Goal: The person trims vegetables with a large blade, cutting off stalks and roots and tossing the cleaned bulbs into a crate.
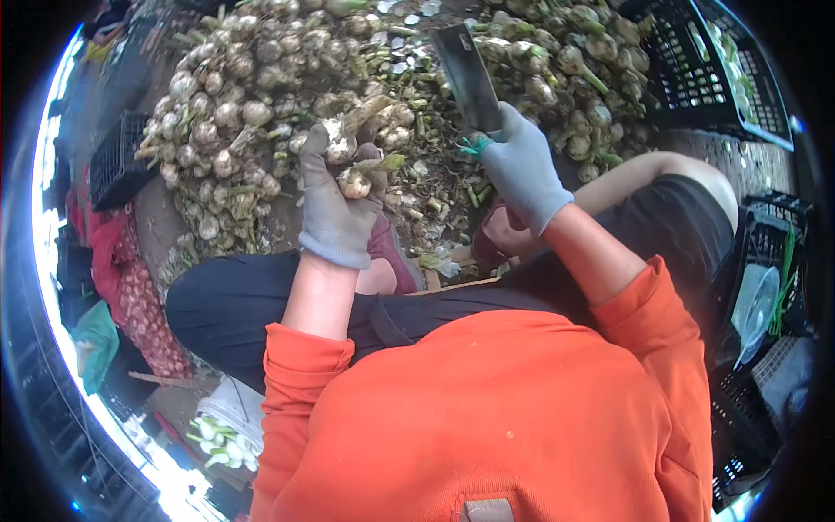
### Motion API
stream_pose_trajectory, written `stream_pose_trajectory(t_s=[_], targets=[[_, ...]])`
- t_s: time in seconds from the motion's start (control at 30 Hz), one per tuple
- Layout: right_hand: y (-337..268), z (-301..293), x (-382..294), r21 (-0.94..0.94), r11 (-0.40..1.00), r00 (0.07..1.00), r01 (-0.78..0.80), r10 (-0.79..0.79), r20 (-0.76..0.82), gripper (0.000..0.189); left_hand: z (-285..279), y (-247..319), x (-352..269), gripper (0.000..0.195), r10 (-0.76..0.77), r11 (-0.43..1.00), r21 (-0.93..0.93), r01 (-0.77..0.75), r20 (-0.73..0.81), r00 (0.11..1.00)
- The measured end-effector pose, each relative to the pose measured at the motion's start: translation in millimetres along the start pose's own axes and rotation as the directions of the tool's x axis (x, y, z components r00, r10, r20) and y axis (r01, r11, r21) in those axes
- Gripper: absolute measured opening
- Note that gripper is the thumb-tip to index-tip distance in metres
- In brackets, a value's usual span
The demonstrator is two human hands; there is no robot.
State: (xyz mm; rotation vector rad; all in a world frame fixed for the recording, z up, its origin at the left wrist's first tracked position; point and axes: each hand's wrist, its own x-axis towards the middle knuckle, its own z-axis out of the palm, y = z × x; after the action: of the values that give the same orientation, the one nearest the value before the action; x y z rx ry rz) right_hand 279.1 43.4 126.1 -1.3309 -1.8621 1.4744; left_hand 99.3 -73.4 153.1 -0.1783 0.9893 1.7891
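Observation:
My left hand [339, 202], in a dirty grey glove, grips garlic bulbs with dry stalks [342, 145]; a smaller bulb [354, 184] shows by the fingers. To the right, my right hand [525, 163], in a light grey glove, is closed around the handle of a cleaver [466, 78]. Its broad blade points up and away, apart from the bulbs. Green ties or strands show at the handle's end. Beyond the left hand lies a large heap of soil-stained garlic bulbs [228, 117]; another heap [567, 65] lies beyond the right hand.
Stalk trimmings [443, 176] litter the ground between the heaps. A black plastic crate [701, 117] stands at upper right, another [117, 163] at left. A red mesh sack of bulbs [147, 320] and a tipped white bucket [231, 408] with pale green-stemmed bulbs lie at lower left.

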Motion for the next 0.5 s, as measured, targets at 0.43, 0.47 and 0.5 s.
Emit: stream_pose_trajectory(t_s=[0.43, 0.47, 0.5], targets=[[3.9, -12.6, 18.2, 0.359, 0.904, 0.972, -0.233, 0.231, 0.048, 0.032, 0.6, 18.2, 99.8, 0.056, 0.270, 0.415, 0.904, -0.104, -0.014, 0.963], [-6.2, -19.2, 12.8, 0.403, 0.874, 0.960, -0.272, 0.272, 0.059, 0.032, -31.6, 12.8, 103.2, 0.058, 0.198, 0.353, 0.935, 0.021, -0.096, 0.975], [-12.5, -19.3, 9.7, 0.448, 0.841, 0.950, -0.305, 0.301, 0.082, 0.032, -68.0, 9.9, 104.2, 0.060, 0.148, 0.281, 0.949, 0.140, -0.187, 0.971]])
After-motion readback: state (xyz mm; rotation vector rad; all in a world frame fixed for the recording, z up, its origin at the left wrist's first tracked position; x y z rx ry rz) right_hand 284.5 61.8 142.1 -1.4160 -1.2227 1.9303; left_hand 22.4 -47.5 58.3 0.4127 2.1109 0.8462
